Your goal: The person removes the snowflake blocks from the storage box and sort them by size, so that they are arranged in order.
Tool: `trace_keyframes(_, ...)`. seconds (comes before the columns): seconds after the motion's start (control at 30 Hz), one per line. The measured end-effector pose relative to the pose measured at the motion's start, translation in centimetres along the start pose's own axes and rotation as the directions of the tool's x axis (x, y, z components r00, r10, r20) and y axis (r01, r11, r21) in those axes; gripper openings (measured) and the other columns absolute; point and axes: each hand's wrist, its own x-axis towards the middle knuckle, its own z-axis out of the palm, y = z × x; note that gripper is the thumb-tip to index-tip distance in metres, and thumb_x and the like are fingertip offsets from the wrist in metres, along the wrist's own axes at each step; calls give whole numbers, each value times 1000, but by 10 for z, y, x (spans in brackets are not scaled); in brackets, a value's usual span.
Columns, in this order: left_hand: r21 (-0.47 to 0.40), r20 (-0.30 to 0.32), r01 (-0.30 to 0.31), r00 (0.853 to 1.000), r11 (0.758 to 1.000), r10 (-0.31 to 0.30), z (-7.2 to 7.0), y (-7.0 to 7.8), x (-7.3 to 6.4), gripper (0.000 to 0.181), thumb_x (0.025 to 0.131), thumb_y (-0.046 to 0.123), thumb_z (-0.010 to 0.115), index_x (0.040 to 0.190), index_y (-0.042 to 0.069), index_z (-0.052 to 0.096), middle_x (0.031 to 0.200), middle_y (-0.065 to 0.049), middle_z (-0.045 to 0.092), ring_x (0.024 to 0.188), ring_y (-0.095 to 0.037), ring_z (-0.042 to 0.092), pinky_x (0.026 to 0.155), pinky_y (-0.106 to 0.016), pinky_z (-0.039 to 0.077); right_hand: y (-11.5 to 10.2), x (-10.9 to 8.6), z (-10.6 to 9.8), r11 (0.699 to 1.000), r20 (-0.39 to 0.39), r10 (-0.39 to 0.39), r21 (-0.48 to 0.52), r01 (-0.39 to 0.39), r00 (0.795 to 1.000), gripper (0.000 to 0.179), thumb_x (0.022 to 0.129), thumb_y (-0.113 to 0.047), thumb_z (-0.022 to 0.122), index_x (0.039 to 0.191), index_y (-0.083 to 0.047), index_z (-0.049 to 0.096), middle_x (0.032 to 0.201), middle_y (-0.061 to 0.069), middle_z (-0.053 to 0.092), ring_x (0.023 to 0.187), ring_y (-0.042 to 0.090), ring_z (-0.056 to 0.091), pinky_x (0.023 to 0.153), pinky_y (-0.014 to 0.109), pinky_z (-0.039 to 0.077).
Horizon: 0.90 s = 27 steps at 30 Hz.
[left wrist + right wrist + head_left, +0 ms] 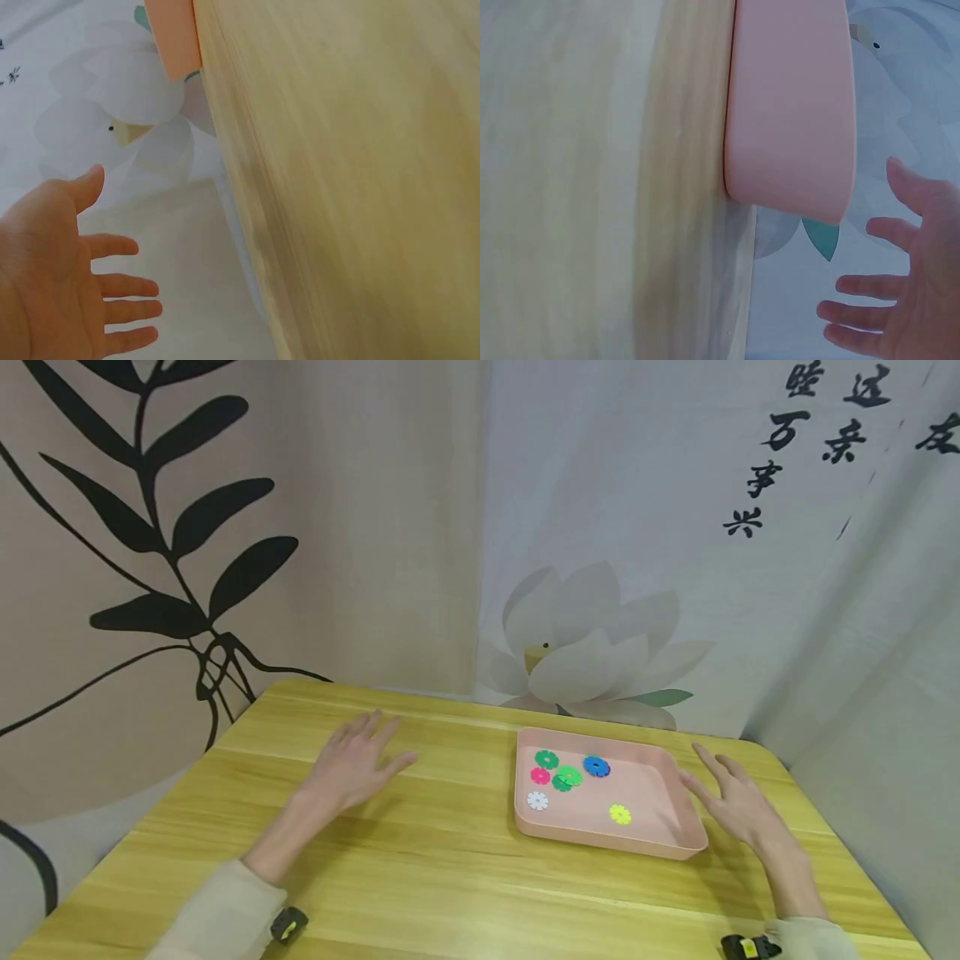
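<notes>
A pink tray (pixel 600 837) rests on the wooden table, right of the middle in the head view. Inside it lie several notched plastic discs: a yellow disc (pixel 620 814), a white disc (pixel 537 801), a pink disc (pixel 541 776), a blue disc (pixel 597 766) over a purple edge, and green discs (pixel 547 760), two of them overlapping. My left hand (pixel 356 762) is over the table left of the tray, fingers spread, holding nothing. Beside the tray's right end, my right hand (pixel 738 797) has its fingers extended, thumb near the rim, and is likewise without any object.
The wooden table (pixel 450 877) reaches back to a printed curtain (pixel 390 527) with leaves, a lotus and written characters. Another fabric side (pixel 885 693) hangs along the right. Dark wrist devices sit at the left cuff (pixel 225 910) and right cuff (pixel 813 939).
</notes>
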Motion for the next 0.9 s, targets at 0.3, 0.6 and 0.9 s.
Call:
trace_keyframes(0.3,-47,4,-27,1000,999,28,7,16,9,76,103,56,45,155,2,34,152,-32,37,138,-50,38,114,-64,26,0,6,5,993,-15,-45,106,46,999,70,108,-43,43,158,2,23,141,43,39,111,57,56,84,68,48)
trace_keyframes(0.6,-113,9,-69,997,991,70,13,33,18,78,103,55,46,155,-1,32,147,-31,45,133,-48,46,111,-60,34,3,5,10,981,-4,-16,195,17,1000,72,107,-38,49,153,11,23,118,33,60,89,36,69,73,48,57)
trace_keyframes(0.9,-164,69,-68,994,984,80,19,50,27,79,103,59,43,157,2,30,150,-29,42,136,-46,43,112,-57,34,3,4,10,964,40,26,265,-36,999,66,106,-34,53,146,15,34,118,32,60,82,23,67,75,46,56)
